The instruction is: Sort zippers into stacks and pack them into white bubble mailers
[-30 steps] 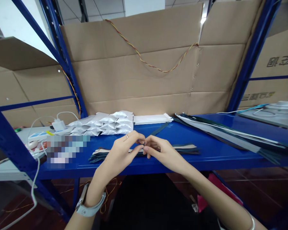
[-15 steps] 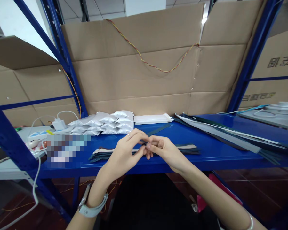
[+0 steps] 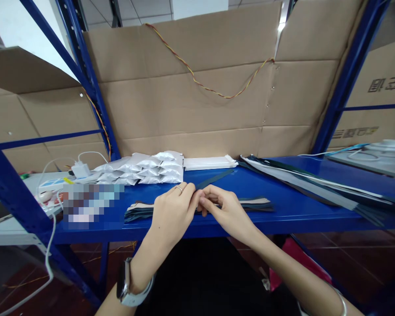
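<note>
My left hand [image 3: 171, 213] and my right hand [image 3: 224, 209] meet fingertip to fingertip just above the front of the blue shelf [image 3: 292, 210]. Both pinch one end of a thin dark strip [image 3: 213, 178] that runs away from them to the upper right. A ring shows on the left hand, a watch on its wrist. Under the hands lies a flat stack of dark and tan strips [image 3: 141, 210], partly hidden by them.
White foil packets [image 3: 145, 169] are piled at the back left, a white flat packet [image 3: 209, 163] beside them. Long dark and white strips [image 3: 316, 184] fan across the right. Cardboard [image 3: 191, 96] backs the shelf. A charger and cables [image 3: 77, 169] sit at left.
My left hand has rolled over so its back faces up, and both hands have closed tighter together on the strip's end. The view shifted slightly.
</note>
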`<state>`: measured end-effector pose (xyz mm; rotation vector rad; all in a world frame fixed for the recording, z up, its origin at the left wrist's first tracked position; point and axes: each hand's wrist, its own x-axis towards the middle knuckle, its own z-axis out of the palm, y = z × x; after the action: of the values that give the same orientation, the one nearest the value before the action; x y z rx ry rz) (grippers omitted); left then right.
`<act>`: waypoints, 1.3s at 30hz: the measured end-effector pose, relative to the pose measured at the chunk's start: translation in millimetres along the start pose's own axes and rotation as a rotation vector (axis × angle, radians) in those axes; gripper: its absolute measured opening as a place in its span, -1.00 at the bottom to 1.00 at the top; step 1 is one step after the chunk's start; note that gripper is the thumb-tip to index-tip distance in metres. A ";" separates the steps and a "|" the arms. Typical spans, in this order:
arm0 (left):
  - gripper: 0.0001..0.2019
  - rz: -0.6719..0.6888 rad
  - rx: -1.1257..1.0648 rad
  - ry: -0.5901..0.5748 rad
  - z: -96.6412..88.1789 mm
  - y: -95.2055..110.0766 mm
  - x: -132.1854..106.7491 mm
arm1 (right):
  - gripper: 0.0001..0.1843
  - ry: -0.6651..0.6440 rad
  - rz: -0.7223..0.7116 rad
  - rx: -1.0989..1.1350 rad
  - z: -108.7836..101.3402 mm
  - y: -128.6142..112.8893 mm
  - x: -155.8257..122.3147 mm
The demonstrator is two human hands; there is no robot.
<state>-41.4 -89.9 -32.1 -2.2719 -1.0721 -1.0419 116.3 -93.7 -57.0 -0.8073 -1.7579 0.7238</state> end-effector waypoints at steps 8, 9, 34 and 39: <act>-0.72 -0.037 -0.159 0.135 -16.1 -10.2 5.2 | -0.90 0.057 -0.059 -0.416 -15.1 1.9 5.6; -0.72 -0.078 -0.135 0.183 -23.4 -16.9 6.1 | -0.90 0.089 -0.047 -0.494 -23.2 8.2 8.7; -0.63 -0.509 0.259 -0.158 -14.8 -115.5 -2.8 | -0.77 -0.020 0.183 -0.239 -100.5 39.8 20.7; -0.67 -0.168 -0.440 -0.339 9.8 -37.1 5.0 | -0.80 -0.012 0.072 -0.077 -62.9 26.5 19.1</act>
<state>-64.0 -58.5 -32.4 -2.8294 -1.2869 -1.0654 176.2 -56.7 -48.9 -0.9242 -1.7842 0.7137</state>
